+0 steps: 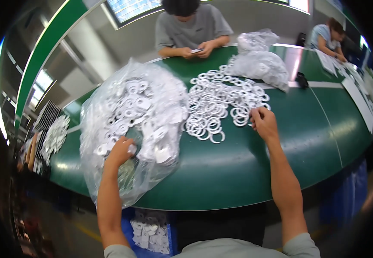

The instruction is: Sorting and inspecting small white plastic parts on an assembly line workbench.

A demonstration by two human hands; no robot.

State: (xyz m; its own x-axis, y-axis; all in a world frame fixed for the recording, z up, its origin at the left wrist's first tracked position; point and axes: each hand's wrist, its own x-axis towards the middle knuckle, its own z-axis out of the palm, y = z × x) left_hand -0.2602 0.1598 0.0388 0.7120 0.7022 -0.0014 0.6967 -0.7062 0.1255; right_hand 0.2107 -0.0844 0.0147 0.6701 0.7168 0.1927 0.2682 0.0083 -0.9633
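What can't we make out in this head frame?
- Left hand: fingertips buried in the clear bag of white parts; grip hidden, head view.
- Right hand: fingers curl away at the white rings; what they pinch is unclear.
- Blue bin: table edge hides part.

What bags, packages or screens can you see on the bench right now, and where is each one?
Large clear plastic bag: left of centre on the green table, bulging with white parts; left hand reaches inside.
Second clear plastic bag: far side, right of centre, crumpled, also white parts.
Small phone-like device: in the hands of the person opposite; screen too small to tell.
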